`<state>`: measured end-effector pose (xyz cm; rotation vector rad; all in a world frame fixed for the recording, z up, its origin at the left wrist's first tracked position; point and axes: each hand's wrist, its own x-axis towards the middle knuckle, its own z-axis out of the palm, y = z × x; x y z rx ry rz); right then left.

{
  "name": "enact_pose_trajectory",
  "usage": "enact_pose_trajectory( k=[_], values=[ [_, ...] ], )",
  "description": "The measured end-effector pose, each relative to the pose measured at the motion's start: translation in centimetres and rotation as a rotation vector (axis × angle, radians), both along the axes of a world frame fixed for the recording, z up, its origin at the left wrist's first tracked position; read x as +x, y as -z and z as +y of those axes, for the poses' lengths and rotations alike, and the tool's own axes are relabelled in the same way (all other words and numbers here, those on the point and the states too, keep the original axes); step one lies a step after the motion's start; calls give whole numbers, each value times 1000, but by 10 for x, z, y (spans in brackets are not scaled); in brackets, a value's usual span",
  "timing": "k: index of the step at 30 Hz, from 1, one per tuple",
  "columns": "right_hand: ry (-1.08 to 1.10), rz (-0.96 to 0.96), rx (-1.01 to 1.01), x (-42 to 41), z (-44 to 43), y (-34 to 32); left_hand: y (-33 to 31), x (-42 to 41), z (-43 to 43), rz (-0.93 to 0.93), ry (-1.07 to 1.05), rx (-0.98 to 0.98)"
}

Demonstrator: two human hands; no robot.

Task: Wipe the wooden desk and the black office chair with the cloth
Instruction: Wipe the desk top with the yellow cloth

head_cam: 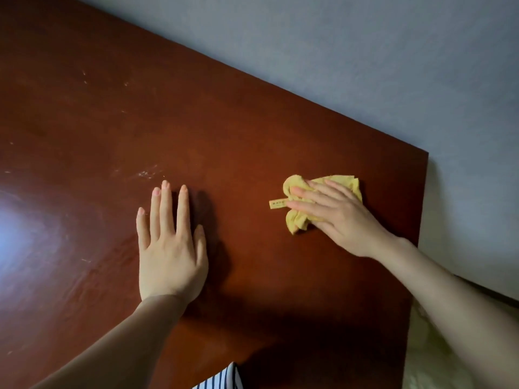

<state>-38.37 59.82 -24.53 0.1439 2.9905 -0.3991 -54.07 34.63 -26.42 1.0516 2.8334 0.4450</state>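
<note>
A: R hand status?
B: R hand (337,217) is flat, fingers straight, pressing the crumpled yellow cloth (348,183) onto the wooden desk (252,122) nr its right edge. No curl round it, just pushing down. The cloth's tag (277,204) sticks out past the fingertips.
A: L hand?
B: L hand (171,248) is flat on the bare top, fingers extended, holds nothing. Prob bracing.
A: Step?
B: Desk wipe. Pale scuffs (144,174) beyond the L hand look undone. Next imo: sweep the cloth left w/ steady pressure and lift the L hand out of the path. Office chair not in view.
A: Containers?
B: None in frame.
</note>
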Motion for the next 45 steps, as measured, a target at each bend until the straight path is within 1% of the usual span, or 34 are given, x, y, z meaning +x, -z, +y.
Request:
enact_pose_trajectory(
  k=[4, 7, 11, 13, 16, 19, 22, 27, 30, 33, 35, 39, 42, 45],
  values=[
    [245, 48, 14, -28, 35, 0, 2, -1, 0, 3, 11, -11],
    [461, 97, 69, -63, 56, 3, 1, -2, 1, 10, 19, -11],
    [724, 100, 126, -120, 50, 6, 2, -2, 1, 7, 22, -9],
    [779, 95, 99, -137, 37, 8, 3, -2, 1, 5, 23, -10],
    [645, 95, 78, -146, 3, 8, 3, -2, 1, 2, 17, -3],
    [488, 91, 83, -133, -34, 8, 2, -3, 2, 0, 16, 8],
    [372, 119, 50, -102, -67, 9, 3, -2, 1, -7, 20, 16],
    [263, 163, 18, -36, -115, 10, 3, -1, 1, -1, 15, 14],
    [117, 184, -4, 5, -118, 11, 3, -1, 1, 4, 9, 22],
    [-1, 182, 16, 38, -97, 11, 4, -1, 0, 9, 7, 25],
    [41, 186, -2, 52, -74, 12, 4, 0, 0, 9, 5, 18],
    [260, 145, -23, 62, -18, 10, 3, -1, 1, 5, 10, 26],
    [403, 111, -30, 54, 24, 7, 4, -1, 0, 6, 19, 20],
    [540, 145, -37, 31, 60, 7, 3, 0, -1, 0, 22, 26]
  ],
)
